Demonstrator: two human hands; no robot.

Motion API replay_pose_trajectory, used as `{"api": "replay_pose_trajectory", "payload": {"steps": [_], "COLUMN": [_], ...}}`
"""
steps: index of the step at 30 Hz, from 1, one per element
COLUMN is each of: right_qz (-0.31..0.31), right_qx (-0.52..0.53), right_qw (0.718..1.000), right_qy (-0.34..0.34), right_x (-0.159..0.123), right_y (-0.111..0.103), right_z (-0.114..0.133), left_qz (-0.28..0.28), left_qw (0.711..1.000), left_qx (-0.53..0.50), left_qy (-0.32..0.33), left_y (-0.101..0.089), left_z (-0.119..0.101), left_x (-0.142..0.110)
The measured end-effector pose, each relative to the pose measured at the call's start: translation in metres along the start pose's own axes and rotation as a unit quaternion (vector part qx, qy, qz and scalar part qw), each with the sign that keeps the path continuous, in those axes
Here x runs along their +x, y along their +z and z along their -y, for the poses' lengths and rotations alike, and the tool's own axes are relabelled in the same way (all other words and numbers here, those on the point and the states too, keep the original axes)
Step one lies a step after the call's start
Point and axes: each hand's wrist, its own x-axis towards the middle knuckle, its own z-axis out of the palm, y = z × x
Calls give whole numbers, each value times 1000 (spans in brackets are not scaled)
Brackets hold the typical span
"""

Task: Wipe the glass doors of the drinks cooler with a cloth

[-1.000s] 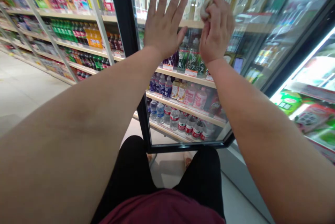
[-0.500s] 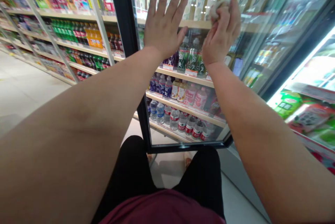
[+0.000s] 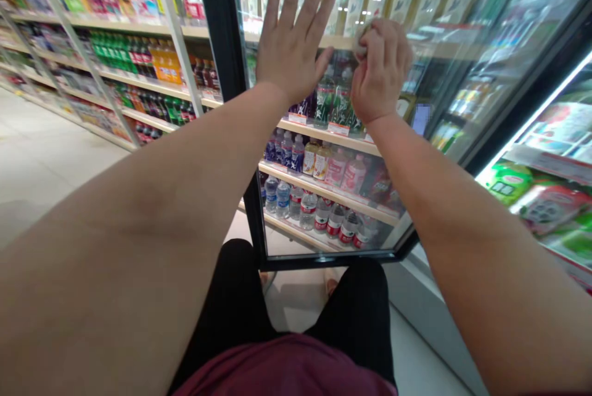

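Observation:
A glass door (image 3: 370, 192) in a black frame stands swung open in front of me. My left hand (image 3: 289, 50) lies flat against the upper left of the pane with its fingers spread. To the right of it, my right hand (image 3: 382, 69) is closed around a crumpled pale cloth (image 3: 361, 41) and presses it to the glass. Only a small edge of the cloth shows past the fingers. Bottles on shelves show through the pane behind both hands.
Drink shelves (image 3: 139, 87) run along the left, beyond the black door frame (image 3: 222, 32). At the right, the lit fridge holds bagged goods (image 3: 550, 205). My knees are close under the door's bottom edge (image 3: 324, 258), over a pale tiled floor (image 3: 41, 155).
My right hand has moved down and slightly left on the glass with the cloth, its fingers curled in more. My left hand stays nearly in place.

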Motion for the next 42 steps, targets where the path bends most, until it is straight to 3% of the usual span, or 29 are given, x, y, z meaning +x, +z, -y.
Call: {"api": "replay_pose_trajectory", "payload": {"steps": [3,5,7,9,11,12,14,16,18,20,24,26,31,33,35,39,42], "right_qz": [129,175,125,-27,-168,-200,-180,-85,5,35,-97,-136,-33,-25,-67,-199,-157], "right_qx": [5,23,42,45,37,30,15,6,18,39,29,12,9,8,5,7,28], "right_qw": [981,965,980,999,977,968,978,996,997,995,994,988,999,998,997,976,984], "right_qy": [-147,-196,-152,-13,123,149,109,1,-76,-82,46,74,-42,-65,-44,89,80], "right_x": [-3,4,20,37,47,48,39,25,14,10,17,17,0,-5,-5,-3,-10], "right_y": [-14,-18,-13,-2,9,12,13,7,1,0,12,17,11,9,12,22,21], "right_z": [-5,-15,-29,-39,-41,-38,-27,-13,-5,-5,-18,-22,-16,-14,-17,-26,-22], "left_qz": [3,6,8,18,22,19,5,-2,-6,-9,-7,-3,24,42,52,40,49], "left_qw": [1000,999,999,999,999,999,999,999,999,1000,1000,999,999,998,998,999,998], "left_qx": [-16,-30,-39,-44,-44,-42,-39,-39,-37,-26,18,34,31,29,28,27,37], "left_qy": [-3,-8,-14,-14,-11,-9,-5,-1,-3,-2,10,9,-7,-22,-30,-15,-18], "left_y": [1,-1,-4,-6,-7,-6,-3,2,6,9,11,10,2,-1,-3,-2,0], "left_z": [0,-1,-3,-4,-4,-4,-1,2,5,7,7,5,-4,-6,-7,-6,-4], "left_x": [0,0,0,-1,-1,-1,-1,0,1,1,2,2,3,4,4,3,2]}}
